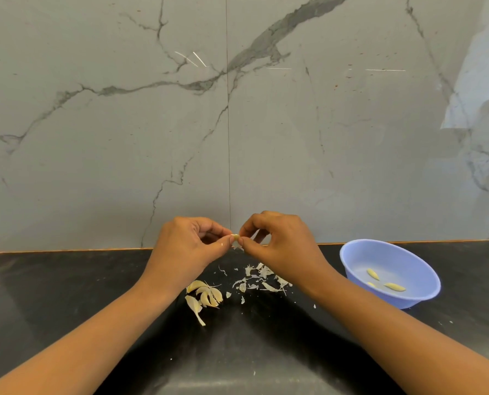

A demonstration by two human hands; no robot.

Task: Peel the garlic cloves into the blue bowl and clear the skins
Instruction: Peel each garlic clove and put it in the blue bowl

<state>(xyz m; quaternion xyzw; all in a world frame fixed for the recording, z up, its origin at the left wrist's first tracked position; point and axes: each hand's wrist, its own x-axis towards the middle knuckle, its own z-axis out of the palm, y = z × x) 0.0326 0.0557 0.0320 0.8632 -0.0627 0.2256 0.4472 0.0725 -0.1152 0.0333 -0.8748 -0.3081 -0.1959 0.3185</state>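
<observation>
A small garlic clove [235, 237] is held in the air above the black counter. My left hand [193, 245] pinches it from the left, and my right hand [280, 240] pinches it from the right with thumb and forefinger. Below the hands lies a cluster of several unpeeled cloves [206, 296]. Thin white skins [261, 277] are scattered on the counter just right of them. The blue bowl [351, 253] stands at the right and holds three peeled cloves [394, 286].
The black counter [66, 295] runs up to a grey marble wall [226, 124] right behind the hands. A few tiny skin flakes [315, 306] lie between the skins and the bowl.
</observation>
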